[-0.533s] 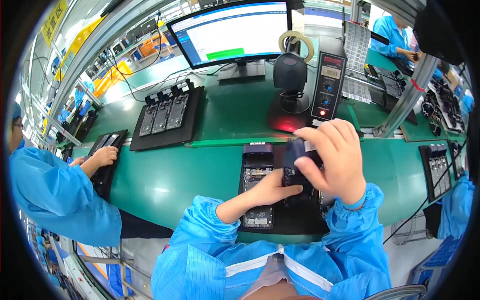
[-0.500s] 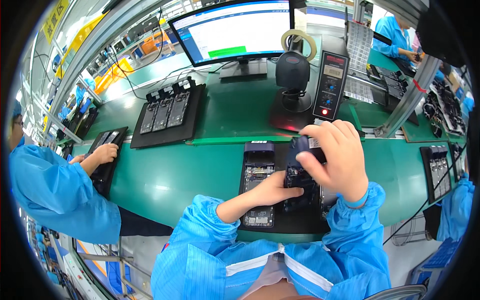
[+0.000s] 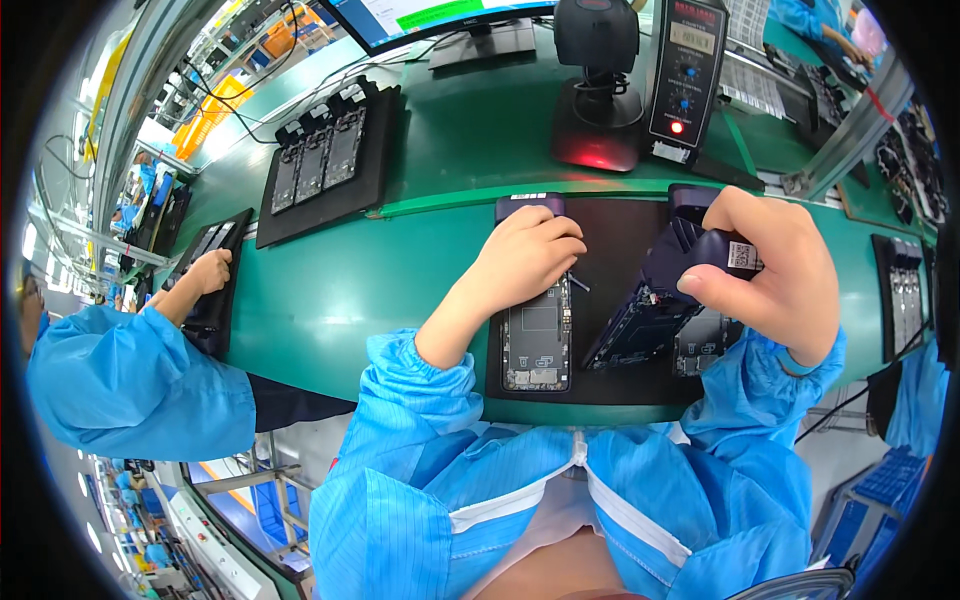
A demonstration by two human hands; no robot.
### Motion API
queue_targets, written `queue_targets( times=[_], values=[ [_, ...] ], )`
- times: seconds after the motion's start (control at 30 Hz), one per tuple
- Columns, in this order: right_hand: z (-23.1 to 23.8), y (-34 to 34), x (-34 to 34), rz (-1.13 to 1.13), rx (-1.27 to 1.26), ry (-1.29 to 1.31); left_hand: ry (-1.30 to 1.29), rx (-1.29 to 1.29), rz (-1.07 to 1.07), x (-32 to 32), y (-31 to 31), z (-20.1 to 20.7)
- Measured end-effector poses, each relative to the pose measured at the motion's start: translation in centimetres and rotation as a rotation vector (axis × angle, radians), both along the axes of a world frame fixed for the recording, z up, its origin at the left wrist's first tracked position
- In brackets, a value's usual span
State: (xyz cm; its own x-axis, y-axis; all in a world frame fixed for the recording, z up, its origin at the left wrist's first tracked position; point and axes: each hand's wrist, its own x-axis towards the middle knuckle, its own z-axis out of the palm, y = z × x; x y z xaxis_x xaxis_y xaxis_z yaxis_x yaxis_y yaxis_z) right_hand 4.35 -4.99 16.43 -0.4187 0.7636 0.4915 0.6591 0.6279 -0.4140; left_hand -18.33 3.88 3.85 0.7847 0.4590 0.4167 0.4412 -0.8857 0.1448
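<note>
My right hand [image 3: 775, 275] grips an opened handheld device [image 3: 650, 310] by its thick dark end, which carries a small coded label. This device is tilted above the black mat [image 3: 620, 225], its circuit board partly showing. My left hand [image 3: 528, 262] bends its fingers over the upper part of another opened device [image 3: 537, 345] lying on the mat. A thin pale piece [image 3: 580, 284] sticks out beside those fingers; the thumb and whatever is under the palm are hidden. A third opened device [image 3: 700, 345] lies at the mat's right, partly covered by the raised one.
Beyond the mat stand a scanner on a stand [image 3: 598, 100] and a black control box [image 3: 686, 85] with a lit red lamp. Another black mat [image 3: 385, 150] bears several opened devices. At left a co-worker's hand [image 3: 210, 272] touches a dark tray.
My left hand has left the raised device and moved onto the left device. My right hand has carried its device rightward, now tilted. The view has dipped toward the bench.
</note>
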Motion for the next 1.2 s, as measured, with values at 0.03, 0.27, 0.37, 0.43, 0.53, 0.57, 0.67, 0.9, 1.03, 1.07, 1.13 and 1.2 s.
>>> queue_targets(
  times=[0.03, 0.27, 0.37, 0.43, 0.53, 0.57, 0.67, 0.9, 1.03, 1.07, 1.13, 1.2],
  values=[
    [-0.2, 0.0, 0.0, -0.001, -0.008, 0.026, 0.051, 0.005, -0.037, 0.2, 0.1, 0.0],
    [-0.8, 0.4, 0.1, -0.043, -0.019, 0.027, 0.213, -0.128, -0.129, 1.7, 0.3, -0.6],
    [-0.9, 0.4, 0.2, -0.05, -0.024, 0.025, 0.194, -0.096, -0.131, 1.9, -0.1, -0.8],
    [-1.1, 0.7, 0.1, -0.052, -0.001, 0.028, 0.203, -0.098, -0.124, 2.0, 0.1, -0.9],
    [-1.2, 0.8, 0.1, -0.042, 0.023, 0.015, 0.205, -0.124, -0.123, 1.9, 0.1, -1.2],
    [-1.2, 0.8, 0.1, -0.039, 0.016, 0.017, 0.204, -0.136, -0.124, 1.8, 0.1, -1.3],
    [-1.2, 0.9, 0.1, -0.038, 0.011, 0.021, 0.156, -0.219, -0.133, 1.3, 0.1, -1.2],
    [-1.4, 1.2, 0.0, -0.036, 0.072, 0.035, 0.135, -0.297, -0.193, -0.5, 0.6, -1.7],
    [-1.6, 1.5, -0.1, -0.034, 0.106, 0.034, 0.033, -0.242, -0.218, -0.7, 0.5, -2.4],
    [-1.6, 1.5, -0.1, -0.039, 0.087, 0.03, 0.003, -0.209, -0.232, -0.7, 0.5, -2.5],
    [-1.5, 1.4, -0.1, -0.049, 0.049, 0.023, 0.046, -0.186, -0.254, -0.7, 0.5, -2.3],
    [-1.5, 1.4, 0.0, -0.051, 0.039, 0.023, 0.062, -0.197, -0.263, -0.7, 0.5, -2.3]
  ],
)
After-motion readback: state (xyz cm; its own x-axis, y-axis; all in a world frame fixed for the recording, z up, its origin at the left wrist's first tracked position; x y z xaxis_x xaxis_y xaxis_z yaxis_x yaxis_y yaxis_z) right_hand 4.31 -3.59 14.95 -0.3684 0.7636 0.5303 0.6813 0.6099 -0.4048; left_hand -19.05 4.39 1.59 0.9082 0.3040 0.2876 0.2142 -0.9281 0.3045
